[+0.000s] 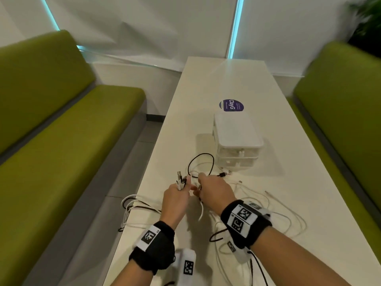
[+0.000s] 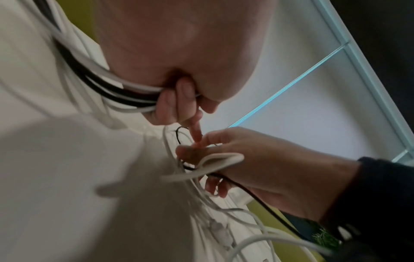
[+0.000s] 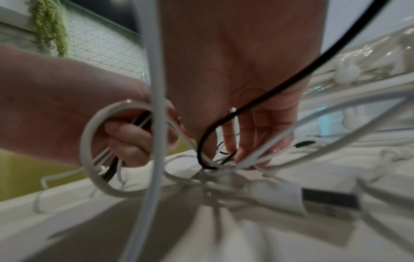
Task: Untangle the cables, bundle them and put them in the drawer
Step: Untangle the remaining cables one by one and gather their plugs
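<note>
A bunch of cable ends [image 1: 180, 181], white and black with USB plugs sticking up, is gripped by the curled fingers [image 2: 173, 101] of the left hand [image 1: 175, 200]. In the left wrist view the black and white strands are seen passing under those fingers into the palm. A few white strands and a black one are pinched and hooked by the fingers [image 3: 230, 140] of the right hand [image 1: 215, 189], which are bent down onto the tangle just beside the left hand. Both hands are held low over the near part of the white surface [image 1: 206, 96]. The cables [image 1: 266, 211] are spread loose on the surface around and behind the right wrist; a black loop [image 1: 201, 164] is raised just beyond the fingers, and some white and black strands [image 1: 128, 205] are hung over the left edge. The drawer unit [image 1: 237, 141], white topped with clear fronts, is set on the surface just beyond the tangle, its drawers shut. A round purple sticker [image 1: 231, 105] is seen behind it. Green benches [image 1: 61, 141] are placed on both sides. Black wristbands with printed markers [image 1: 241, 218] are worn on both wrists.
</note>
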Action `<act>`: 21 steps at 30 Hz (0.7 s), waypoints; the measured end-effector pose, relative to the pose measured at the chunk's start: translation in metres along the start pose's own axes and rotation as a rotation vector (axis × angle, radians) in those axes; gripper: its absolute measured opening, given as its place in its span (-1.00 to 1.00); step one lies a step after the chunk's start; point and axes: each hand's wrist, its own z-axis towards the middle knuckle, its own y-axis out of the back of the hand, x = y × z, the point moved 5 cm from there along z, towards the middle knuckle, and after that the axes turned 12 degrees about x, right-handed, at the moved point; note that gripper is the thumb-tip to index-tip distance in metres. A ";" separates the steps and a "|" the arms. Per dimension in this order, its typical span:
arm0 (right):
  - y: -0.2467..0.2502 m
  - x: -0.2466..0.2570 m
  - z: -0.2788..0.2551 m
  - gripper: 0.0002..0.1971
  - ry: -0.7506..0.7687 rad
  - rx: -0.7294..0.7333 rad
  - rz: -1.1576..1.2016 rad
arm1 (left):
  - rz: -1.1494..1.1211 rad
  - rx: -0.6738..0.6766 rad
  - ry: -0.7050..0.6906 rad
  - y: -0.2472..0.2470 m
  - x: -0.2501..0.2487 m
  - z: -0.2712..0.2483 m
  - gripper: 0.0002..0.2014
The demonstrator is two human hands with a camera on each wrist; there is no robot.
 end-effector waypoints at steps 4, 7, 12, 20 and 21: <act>-0.005 -0.006 0.009 -0.67 -0.002 0.026 0.048 | 0.008 -0.004 0.000 0.000 0.001 0.000 -0.55; -0.002 -0.012 0.008 -0.75 -0.006 0.037 0.100 | 0.039 -0.001 -0.017 0.000 0.000 -0.004 -0.54; 0.020 -0.022 -0.010 -0.81 0.021 -0.106 0.291 | 0.028 -0.002 -0.049 0.007 -0.008 -0.015 -0.55; 0.076 -0.014 -0.050 -0.80 0.087 -0.212 0.622 | 0.000 -0.028 -0.197 0.017 -0.041 -0.032 -0.60; 0.083 -0.011 -0.055 -0.80 0.097 -0.215 0.592 | -0.014 -0.032 -0.211 0.019 -0.042 -0.033 -0.61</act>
